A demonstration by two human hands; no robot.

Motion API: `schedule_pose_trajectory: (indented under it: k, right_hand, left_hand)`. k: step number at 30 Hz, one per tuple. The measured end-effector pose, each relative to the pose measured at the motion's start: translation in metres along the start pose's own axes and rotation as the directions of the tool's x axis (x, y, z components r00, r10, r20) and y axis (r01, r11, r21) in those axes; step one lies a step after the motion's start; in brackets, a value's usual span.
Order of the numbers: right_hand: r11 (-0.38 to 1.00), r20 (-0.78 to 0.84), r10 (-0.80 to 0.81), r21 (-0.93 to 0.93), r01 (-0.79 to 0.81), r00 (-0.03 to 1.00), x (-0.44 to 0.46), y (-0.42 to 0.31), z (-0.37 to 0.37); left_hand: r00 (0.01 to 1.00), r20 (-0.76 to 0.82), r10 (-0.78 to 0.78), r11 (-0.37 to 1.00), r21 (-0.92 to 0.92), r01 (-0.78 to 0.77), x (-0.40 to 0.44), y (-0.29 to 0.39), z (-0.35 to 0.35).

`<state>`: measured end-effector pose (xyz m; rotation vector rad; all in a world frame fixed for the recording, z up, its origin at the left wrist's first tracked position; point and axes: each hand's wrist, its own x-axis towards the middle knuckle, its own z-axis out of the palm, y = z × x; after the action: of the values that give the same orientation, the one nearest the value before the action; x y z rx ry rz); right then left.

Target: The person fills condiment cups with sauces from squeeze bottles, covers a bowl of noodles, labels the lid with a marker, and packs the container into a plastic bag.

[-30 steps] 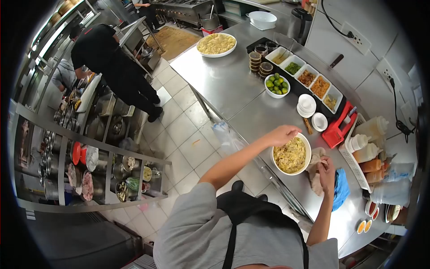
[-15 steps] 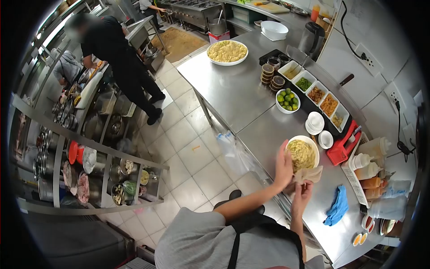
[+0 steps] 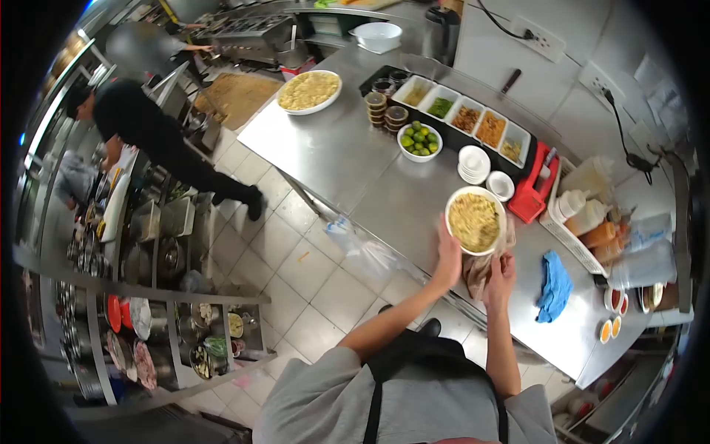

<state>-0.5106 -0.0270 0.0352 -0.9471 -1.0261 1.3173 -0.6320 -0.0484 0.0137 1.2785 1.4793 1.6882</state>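
A white bowl (image 3: 475, 220) filled with a yellowish, chunky food is at the near edge of the steel counter. My left hand (image 3: 447, 255) grips the bowl's left side, its fingers partly hidden by the rim. Just below and right of the bowl, my right hand (image 3: 501, 281) pinches a crumpled brown paper or cloth (image 3: 478, 275), which lies against the bowl's outer side. Beyond the bowl are stacked small white dishes (image 3: 474, 163) and another small white dish (image 3: 500, 186).
Behind stand a bowl of limes (image 3: 419, 140), a row of topping trays (image 3: 466, 118) and a large bowl of yellowish food (image 3: 309, 92). To the right are a red holder (image 3: 529, 200), a basket of squeeze bottles (image 3: 584, 229) and a blue cloth (image 3: 555, 285). A co-worker (image 3: 148, 122) leans over the left counter.
The brown paper or cloth has shifted from the bowl's front rim to its outer right side and below. My view has turned, and the co-worker leans farther left.
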Motion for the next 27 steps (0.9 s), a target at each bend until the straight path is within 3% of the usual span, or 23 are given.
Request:
schedule_pose_trajectory:
  k: [2,4,5,6,7,9,11,12,14,15,16,22,25,27]
  right_hand:
    - [0.99,-0.154,0.132,-0.037,-0.139,0.979,-0.005,-0.005,-0.005]
    - [0.994,-0.268,0.04,-0.092,-0.067,0.963,-0.007,-0.001,-0.033]
    - [0.987,-0.305,-0.123,-0.137,0.085,0.944,0.001,0.0,-0.056]
    - [0.967,-0.299,-0.179,-0.229,0.112,0.937,0.009,-0.011,-0.078]
    - [0.938,-0.296,-0.234,-0.321,0.134,0.926,0.015,-0.03,-0.1]
    - [0.878,-0.295,-0.295,-0.459,0.136,0.909,0.03,-0.058,-0.135]
    - [0.641,-0.136,-0.319,-0.76,0.108,0.938,0.048,-0.077,-0.163]
    - [0.48,-0.055,-0.305,-0.871,0.103,0.951,0.051,-0.081,-0.171]
    - [0.429,0.007,-0.109,-0.902,0.053,0.994,0.051,-0.087,-0.163]
    - [0.403,0.029,-0.008,-0.915,0.029,1.0,0.051,-0.086,-0.16]
    - [0.435,0.068,-0.061,-0.896,0.088,0.996,0.052,-0.074,-0.167]
    - [0.4,0.113,-0.028,-0.909,0.115,0.993,0.053,-0.061,-0.168]
    - [-0.062,0.24,-0.393,-0.97,0.235,0.888,0.04,-0.061,-0.15]
    - [0.093,0.203,-0.484,-0.955,0.281,0.851,0.02,-0.076,-0.119]
  left_hand:
    - [0.999,0.032,0.031,0.999,-0.032,-0.03,-0.022,0.01,0.007]
    - [0.999,-0.025,-0.029,0.998,-0.064,0.028,-0.019,0.009,-0.018]
    - [0.994,-0.077,-0.077,0.994,-0.08,0.071,-0.009,0.007,-0.036]
    - [0.985,-0.114,-0.127,0.988,-0.101,0.116,0.005,0.008,-0.062]
    - [0.927,-0.256,-0.274,0.908,-0.386,0.162,0.042,0.02,-0.096]
    - [0.882,-0.436,-0.179,0.984,-0.084,0.158,0.116,0.037,-0.181]
    - [0.932,-0.353,-0.083,0.994,-0.102,0.05,0.184,0.03,-0.246]
    - [0.915,-0.358,-0.185,0.983,-0.064,0.174,0.212,0.034,-0.266]
    - [0.876,-0.33,-0.351,0.935,-0.071,0.348,0.248,0.047,-0.294]
    - [0.877,-0.329,-0.35,0.935,-0.07,0.348,0.25,0.047,-0.295]
    - [0.878,-0.328,-0.35,0.935,-0.067,0.348,0.251,0.047,-0.295]
    - [0.87,-0.33,-0.367,0.921,0.0,0.389,0.237,0.044,-0.274]
    - [0.897,-0.353,-0.265,0.94,0.112,0.322,0.202,0.049,-0.245]
    - [0.94,-0.308,-0.145,0.958,0.195,0.212,0.152,0.052,-0.204]
